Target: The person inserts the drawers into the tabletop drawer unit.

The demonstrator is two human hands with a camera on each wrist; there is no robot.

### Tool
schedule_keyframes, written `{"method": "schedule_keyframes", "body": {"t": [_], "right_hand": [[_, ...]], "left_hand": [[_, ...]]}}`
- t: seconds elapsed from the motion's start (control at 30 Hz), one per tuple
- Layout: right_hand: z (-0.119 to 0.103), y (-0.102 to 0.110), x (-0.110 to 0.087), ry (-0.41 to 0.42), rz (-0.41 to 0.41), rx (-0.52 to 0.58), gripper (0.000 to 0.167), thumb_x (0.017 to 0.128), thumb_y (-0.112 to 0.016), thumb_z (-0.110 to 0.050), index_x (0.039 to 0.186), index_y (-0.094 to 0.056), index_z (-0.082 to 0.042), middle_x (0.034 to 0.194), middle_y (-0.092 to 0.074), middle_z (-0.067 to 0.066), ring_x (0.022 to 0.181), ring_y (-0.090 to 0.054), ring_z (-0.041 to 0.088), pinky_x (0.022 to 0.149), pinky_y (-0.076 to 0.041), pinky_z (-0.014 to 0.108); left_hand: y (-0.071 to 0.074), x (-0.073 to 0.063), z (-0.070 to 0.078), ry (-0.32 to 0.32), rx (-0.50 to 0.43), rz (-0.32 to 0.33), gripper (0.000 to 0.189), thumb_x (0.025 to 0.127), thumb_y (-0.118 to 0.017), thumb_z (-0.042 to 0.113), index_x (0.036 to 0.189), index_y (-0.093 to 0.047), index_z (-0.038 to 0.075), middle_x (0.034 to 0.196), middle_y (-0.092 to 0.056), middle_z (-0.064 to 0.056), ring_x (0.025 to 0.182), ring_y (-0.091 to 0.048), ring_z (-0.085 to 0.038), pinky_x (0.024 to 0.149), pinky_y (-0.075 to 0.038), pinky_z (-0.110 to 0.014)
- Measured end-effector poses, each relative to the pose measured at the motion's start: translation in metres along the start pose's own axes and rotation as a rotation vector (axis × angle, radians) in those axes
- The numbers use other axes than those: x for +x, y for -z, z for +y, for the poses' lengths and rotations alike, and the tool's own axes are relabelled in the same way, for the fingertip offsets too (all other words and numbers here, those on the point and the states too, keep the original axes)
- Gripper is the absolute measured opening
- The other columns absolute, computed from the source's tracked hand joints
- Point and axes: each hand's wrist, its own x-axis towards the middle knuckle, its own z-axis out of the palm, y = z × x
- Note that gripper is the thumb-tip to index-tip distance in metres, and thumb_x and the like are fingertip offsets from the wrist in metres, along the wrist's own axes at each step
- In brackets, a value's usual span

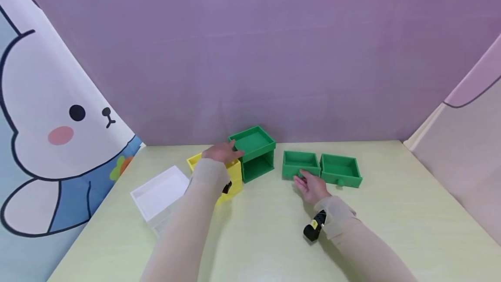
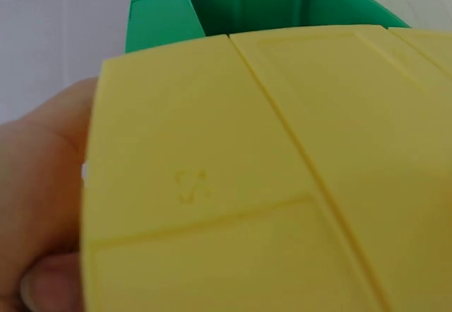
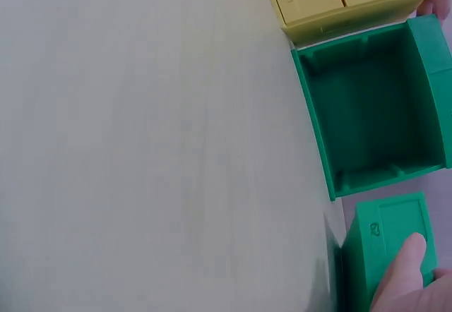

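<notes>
The left hand (image 1: 223,152) lies over the top of a yellow drawer box (image 1: 234,177), its spread fingers reaching the left side of a green drawer cabinet (image 1: 256,148). An empty opening shows in the cabinet's lower front. At a small green drawer (image 1: 291,171) on the table, the right hand (image 1: 311,186) pinches the front knob; its thumb lies against the drawer's front in the right wrist view. Beside it sits a second green drawer (image 1: 350,181), knob facing forward. The yellow box (image 2: 198,150) hides part of the left hand in the left wrist view.
A white box (image 1: 160,193) stands at the left, partly behind the left forearm. Purple cloth (image 1: 250,55) hangs behind the pale table (image 1: 266,234), with a rabbit print on the left cloth. Each wrist wears a small black device.
</notes>
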Motion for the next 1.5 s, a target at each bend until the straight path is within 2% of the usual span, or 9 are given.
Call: {"method": "schedule_keyframes", "body": {"t": [0.17, 0.23, 0.33, 0.43, 0.57, 0.7, 0.83, 1.13, 1.5], "right_hand": [[-0.008, 0.01, -0.01, -0.015, -0.049, 0.006, 0.02, 0.099, -0.051, -0.011, 0.118, -0.05, -0.003, 0.085, -0.062, 0.004, 0.079, -0.067, 0.009, 0.083, -0.049, 0.016], [-0.011, 0.015, -0.014, -0.02, -0.07, 0.012, 0.014, 0.099, -0.051, -0.01, 0.111, -0.051, -0.004, 0.082, -0.064, 0.004, 0.077, -0.067, 0.008, 0.08, -0.049, 0.015], [-0.014, 0.02, -0.019, -0.011, -0.089, -0.011, 0.015, 0.099, -0.051, -0.011, 0.112, -0.052, -0.004, 0.079, -0.066, 0.004, 0.074, -0.068, 0.007, 0.077, -0.05, 0.014], [-0.016, 0.023, -0.025, 0.01, -0.1, -0.055, 0.018, 0.099, -0.052, -0.01, 0.115, -0.051, -0.003, 0.079, -0.065, 0.003, 0.074, -0.068, 0.006, 0.075, -0.05, 0.014], [-0.014, 0.029, -0.031, 0.019, -0.121, -0.103, 0.01, 0.098, -0.051, -0.008, 0.106, -0.055, -0.003, 0.077, -0.065, 0.003, 0.072, -0.068, 0.007, 0.073, -0.051, 0.013], [-0.01, 0.033, -0.037, 0.023, -0.164, -0.15, 0.014, 0.098, -0.051, -0.004, 0.09, -0.062, -0.005, 0.074, -0.065, 0.003, 0.071, -0.068, 0.007, 0.07, -0.051, 0.013], [-0.004, 0.031, -0.045, 0.033, -0.189, -0.224, 0.016, 0.096, -0.053, -0.003, 0.084, -0.063, -0.006, 0.069, -0.065, 0.001, 0.067, -0.067, 0.006, 0.067, -0.052, 0.013], [0.013, 0.015, -0.053, 0.036, -0.25, -0.281, 0.017, 0.096, -0.051, 0.0, 0.084, -0.062, -0.005, 0.068, -0.064, 0.0, 0.065, -0.066, 0.005, 0.068, -0.052, 0.013], [0.029, -0.003, -0.053, 0.029, -0.255, -0.306, 0.009, 0.095, -0.051, 0.001, 0.094, -0.059, 0.001, 0.073, -0.064, 0.003, 0.067, -0.065, 0.007, 0.071, -0.052, 0.016]], "left_hand": [[-0.001, -0.001, 0.003, -0.009, 0.048, -0.011, 0.071, 0.096, -0.038, 0.061, 0.154, -0.017, 0.027, 0.154, -0.033, -0.006, 0.108, -0.058, -0.027, 0.088, -0.047, -0.042], [-0.003, -0.001, 0.004, -0.013, 0.069, -0.016, 0.07, 0.096, -0.037, 0.061, 0.154, -0.017, 0.028, 0.152, -0.036, -0.004, 0.097, -0.061, -0.024, 0.089, -0.046, -0.043], [-0.005, 0.0, 0.004, -0.01, 0.108, -0.017, 0.07, 0.095, -0.036, 0.063, 0.154, -0.018, 0.03, 0.146, -0.044, -0.003, 0.069, -0.055, -0.017, 0.077, -0.047, -0.037], [-0.007, 0.0, 0.004, -0.004, 0.127, -0.019, 0.07, 0.095, -0.035, 0.064, 0.154, -0.017, 0.032, 0.109, -0.066, -0.003, 0.052, -0.037, -0.014, 0.06, -0.038, -0.031], [-0.007, -0.001, 0.003, -0.003, 0.122, -0.034, 0.07, 0.094, -0.035, 0.064, 0.154, -0.017, 0.032, 0.063, -0.056, -0.001, 0.05, -0.027, -0.013, 0.054, -0.029, -0.03], [-0.009, -0.002, 0.002, -0.002, 0.115, -0.04, 0.07, 0.094, -0.035, 0.064, 0.154, -0.017, 0.033, 0.057, -0.048, 0.0, 0.049, -0.027, -0.013, 0.052, -0.026, -0.029], [-0.01, -0.005, 0.003, 0.003, 0.119, -0.044, 0.069, 0.094, -0.035, 0.064, 0.154, -0.016, 0.034, 0.057, -0.047, 0.0, 0.048, -0.026, -0.013, 0.052, -0.025, -0.029], [-0.012, -0.008, 0.003, 0.01, 0.116, -0.034, 0.069, 0.094, -0.036, 0.065, 0.153, -0.018, 0.035, 0.062, -0.052, -0.002, 0.051, -0.029, -0.014, 0.053, -0.025, -0.029], [-0.012, -0.008, 0.004, 0.018, 0.134, -0.028, 0.069, 0.093, -0.034, 0.066, 0.153, -0.017, 0.037, 0.052, -0.039, 0.001, 0.047, -0.021, -0.012, 0.051, -0.02, -0.028]]}}
